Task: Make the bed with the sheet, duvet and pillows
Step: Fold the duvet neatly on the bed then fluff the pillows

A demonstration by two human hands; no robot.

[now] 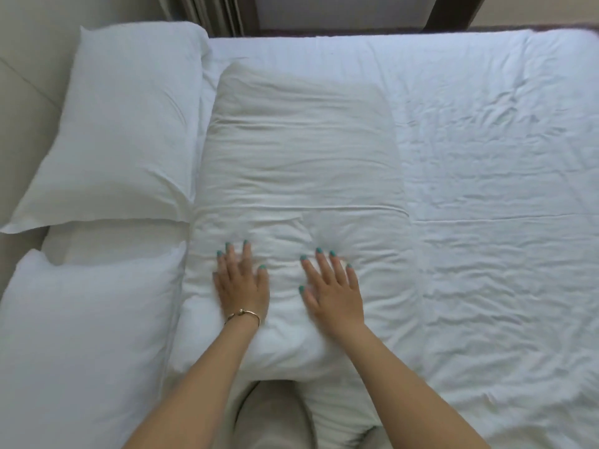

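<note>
Pillow step is proceeding: left hand (241, 291) and right hand (334, 294), fingers (324, 262) spread flat, are pressing the middle pillow (301, 157) lying on the sheet (502, 189) (duvet not visible). Next, likely sliding it headward beside the two pillows (123, 124).

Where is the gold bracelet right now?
In the head view, the thin gold bracelet sits on the wrist of the left hand, which presses flat on the near end of the large white pillow, beside the right hand.
</note>
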